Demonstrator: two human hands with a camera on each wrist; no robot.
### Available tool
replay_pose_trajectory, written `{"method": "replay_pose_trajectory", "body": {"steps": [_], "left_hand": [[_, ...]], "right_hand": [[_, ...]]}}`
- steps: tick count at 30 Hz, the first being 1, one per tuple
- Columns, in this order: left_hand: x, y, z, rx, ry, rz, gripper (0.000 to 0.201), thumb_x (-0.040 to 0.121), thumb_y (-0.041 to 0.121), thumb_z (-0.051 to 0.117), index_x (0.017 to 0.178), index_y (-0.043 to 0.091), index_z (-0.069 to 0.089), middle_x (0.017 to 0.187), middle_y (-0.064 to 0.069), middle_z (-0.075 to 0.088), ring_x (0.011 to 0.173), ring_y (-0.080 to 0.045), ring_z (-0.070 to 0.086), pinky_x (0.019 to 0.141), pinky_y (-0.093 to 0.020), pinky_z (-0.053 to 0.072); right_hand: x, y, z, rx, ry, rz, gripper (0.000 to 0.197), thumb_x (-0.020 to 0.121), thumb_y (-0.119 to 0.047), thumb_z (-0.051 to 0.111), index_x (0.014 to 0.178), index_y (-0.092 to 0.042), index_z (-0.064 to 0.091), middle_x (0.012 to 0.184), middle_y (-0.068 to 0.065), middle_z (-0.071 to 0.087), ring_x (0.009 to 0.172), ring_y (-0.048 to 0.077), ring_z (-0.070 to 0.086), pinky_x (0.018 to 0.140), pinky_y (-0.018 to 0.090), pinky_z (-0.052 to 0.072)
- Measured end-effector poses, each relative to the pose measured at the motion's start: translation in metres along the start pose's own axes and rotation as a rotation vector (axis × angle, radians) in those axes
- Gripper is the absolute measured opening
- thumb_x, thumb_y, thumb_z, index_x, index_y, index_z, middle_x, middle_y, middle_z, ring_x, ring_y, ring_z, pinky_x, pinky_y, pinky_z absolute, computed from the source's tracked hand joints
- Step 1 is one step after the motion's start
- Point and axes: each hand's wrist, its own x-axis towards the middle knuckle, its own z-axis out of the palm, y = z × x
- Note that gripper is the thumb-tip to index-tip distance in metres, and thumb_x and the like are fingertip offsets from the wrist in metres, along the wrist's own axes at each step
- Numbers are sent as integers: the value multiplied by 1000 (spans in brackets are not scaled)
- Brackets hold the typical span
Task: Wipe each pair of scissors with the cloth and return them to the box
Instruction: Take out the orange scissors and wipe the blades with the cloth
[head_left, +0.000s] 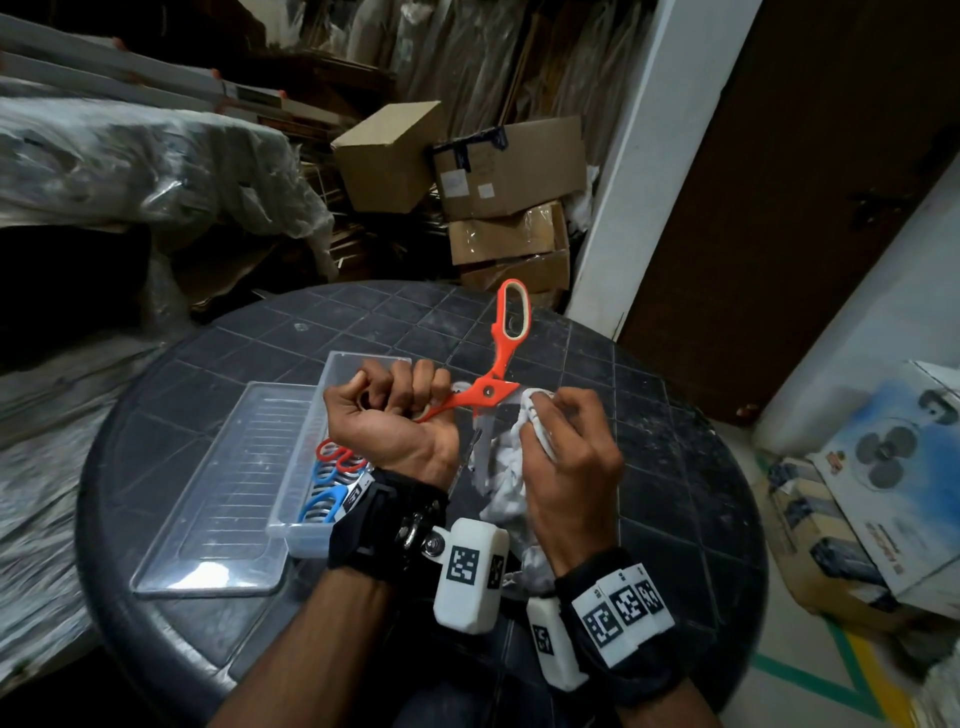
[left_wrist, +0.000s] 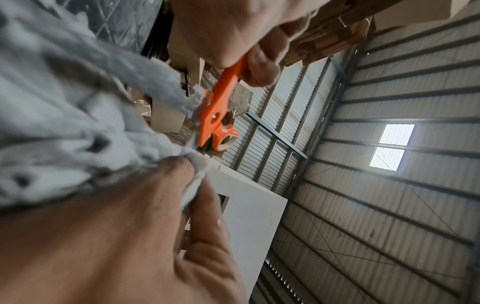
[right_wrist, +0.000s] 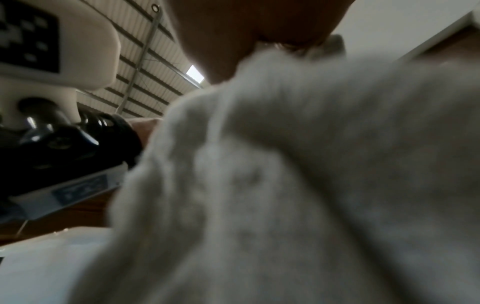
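My right hand (head_left: 563, 462) bunches the white cotton cloth (head_left: 501, 480) beside my left hand (head_left: 395, 413), which grips the orange-handled steel scissors (head_left: 488, 387) between them.

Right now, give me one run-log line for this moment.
step: wiping | left hand: grips orange scissors, open | right hand: rubs cloth on blade | box: red, blue pairs inside | lid: beside box
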Motion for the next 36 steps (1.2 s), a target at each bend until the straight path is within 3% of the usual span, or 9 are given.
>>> {"method": "replay_pose_trajectory", "body": {"steps": [4, 8, 13, 17, 19, 26, 32, 36], "left_hand": [[0, 1, 0, 3, -9, 6, 36, 92, 23, 23, 55, 22, 22, 45, 6, 13, 41, -11, 11, 44, -22, 17], [-2, -1, 1, 25, -2, -4, 34, 91, 23, 24, 58, 22, 19, 47, 5, 11, 42, -11, 10, 46, -24, 15], [-3, -1, 0, 34, -8, -3, 32, 89, 22, 25, 58, 21, 18, 47, 5, 11, 43, -12, 11, 46, -25, 16], [-1, 1, 2, -6, -42, -2, 28, 79, 25, 35, 56, 22, 19, 44, 6, 14, 41, -11, 11, 44, -22, 18], [-2, 1, 2, 8, -35, 4, 29, 83, 23, 31, 57, 22, 19, 45, 6, 13, 41, -11, 11, 44, -22, 18], [-3, 1, 0, 30, -20, -6, 34, 91, 23, 23, 57, 21, 19, 46, 6, 13, 42, -11, 12, 46, -24, 17], [-3, -2, 1, 32, -43, 8, 35, 91, 23, 21, 56, 21, 19, 46, 5, 12, 41, -11, 13, 47, -24, 18], [-1, -2, 0, 8, -48, 17, 35, 92, 23, 21, 57, 21, 20, 45, 6, 14, 40, -10, 13, 44, -22, 19]], "right_hand": [[-2, -6, 1, 30, -75, -77, 27, 89, 6, 74, 115, 2, 74, 112, 8, 62, 89, 10, 64, 77, 22, 60], [0, -1, 4, 29, -95, -50, 23, 92, 3, 70, 114, 0, 74, 111, 6, 61, 85, 13, 66, 72, 30, 61], [2, 3, 4, 4, 3, 24, 17, 92, 1, 69, 108, 0, 76, 104, 7, 61, 74, 14, 63, 59, 34, 59], [-3, -1, 3, 23, -14, -63, 22, 91, 5, 73, 112, 2, 75, 109, 10, 62, 83, 17, 67, 68, 32, 61], [-4, -4, 5, 52, -67, -101, 24, 92, 4, 72, 115, 2, 74, 112, 9, 61, 88, 17, 68, 72, 32, 62], [0, 4, 7, 20, -79, -46, 21, 92, 1, 69, 112, 0, 75, 110, 9, 63, 83, 21, 69, 68, 39, 61], [7, -3, 6, -4, -1, 52, 13, 92, 0, 69, 103, 0, 76, 101, 7, 61, 71, 16, 62, 56, 35, 59], [1, -12, 3, -6, 0, -4, 21, 86, 8, 76, 106, 1, 76, 101, 9, 63, 75, 16, 65, 63, 29, 61]]}}
